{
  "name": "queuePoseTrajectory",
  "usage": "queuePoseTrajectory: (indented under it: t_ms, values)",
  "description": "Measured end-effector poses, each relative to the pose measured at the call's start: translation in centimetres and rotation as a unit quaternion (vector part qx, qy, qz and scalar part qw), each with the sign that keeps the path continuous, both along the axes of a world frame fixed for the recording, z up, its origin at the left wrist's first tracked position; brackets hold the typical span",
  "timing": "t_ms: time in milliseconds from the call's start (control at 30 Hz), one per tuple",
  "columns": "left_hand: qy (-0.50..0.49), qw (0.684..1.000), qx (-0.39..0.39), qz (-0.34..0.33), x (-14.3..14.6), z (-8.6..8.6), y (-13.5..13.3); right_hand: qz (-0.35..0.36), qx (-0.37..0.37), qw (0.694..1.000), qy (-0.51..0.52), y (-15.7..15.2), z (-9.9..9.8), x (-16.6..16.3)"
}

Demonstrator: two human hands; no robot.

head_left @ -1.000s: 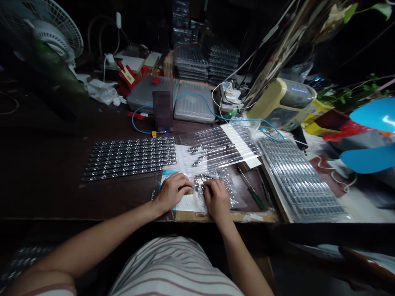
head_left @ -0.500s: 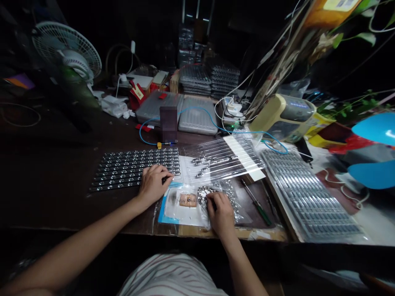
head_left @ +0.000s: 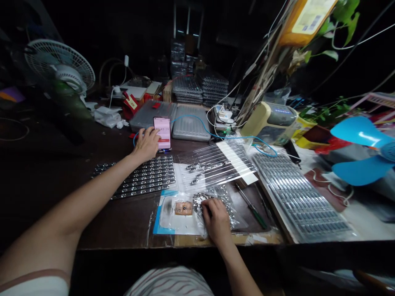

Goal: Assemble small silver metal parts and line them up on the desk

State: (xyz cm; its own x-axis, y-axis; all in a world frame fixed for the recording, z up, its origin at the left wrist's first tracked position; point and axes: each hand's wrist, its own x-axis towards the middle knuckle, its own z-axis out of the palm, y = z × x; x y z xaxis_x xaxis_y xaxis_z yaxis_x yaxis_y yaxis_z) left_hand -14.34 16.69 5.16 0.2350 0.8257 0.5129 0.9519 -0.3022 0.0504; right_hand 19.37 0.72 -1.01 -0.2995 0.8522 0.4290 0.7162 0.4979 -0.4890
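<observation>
My left hand (head_left: 147, 144) reaches forward with its fingers apart, the tips touching the lit pink screen of a phone (head_left: 165, 130) that leans upright. My right hand (head_left: 217, 218) is curled over a clear bag of small shiny metal parts (head_left: 200, 199), and its fingertips meet among them; what they hold, if anything, is hidden. To the left of that hand lies a small copper-coloured block (head_left: 183, 208) with little holes, on a white and blue sheet (head_left: 159, 220). Rows of dark strips with shiny pieces (head_left: 148, 179) lie beneath my left forearm.
Clear plastic tubes (head_left: 212, 162) holding dark pieces lie behind the bag. A green-handled screwdriver (head_left: 257, 216) rests to the right, beside a tray of clear-packed parts (head_left: 304, 197). A blue-bladed fan (head_left: 361, 144) stands far right, a white fan (head_left: 61, 68) far left. A blue cable (head_left: 197, 117) crosses behind.
My left hand has moved from the dark strips forward to the phone. The phone's screen, dark before, is now lit. My right hand stays at the metal parts. The view has shifted slightly.
</observation>
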Motion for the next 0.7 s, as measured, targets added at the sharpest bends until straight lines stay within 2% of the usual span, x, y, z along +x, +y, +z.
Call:
queuePoseTrajectory:
  t_ms: [133,233,333,433,600,700]
  values:
    - [-0.003,1.000,0.018,0.020,-0.1,1.3,-0.7,-0.002,-0.002,1.000,0.003,0.1,-0.1,0.0]
    - [-0.018,1.000,0.012,0.011,1.7,1.8,-3.2,-0.005,-0.006,1.000,0.017,0.1,-0.2,0.0]
    - [-0.028,0.999,-0.029,-0.022,4.6,1.3,-6.7,-0.005,-0.011,0.999,0.032,0.1,0.0,-0.1]
    - [-0.031,0.992,-0.106,-0.060,6.6,0.5,-9.7,-0.004,-0.009,0.999,0.049,0.0,0.0,0.0]
    - [-0.054,0.984,-0.169,-0.003,6.3,-0.4,-12.1,-0.009,-0.010,0.998,0.063,0.0,-0.1,0.2]
    - [-0.052,0.980,-0.194,-0.014,6.0,-1.1,-13.2,-0.004,-0.009,0.998,0.066,0.0,-0.1,0.2]
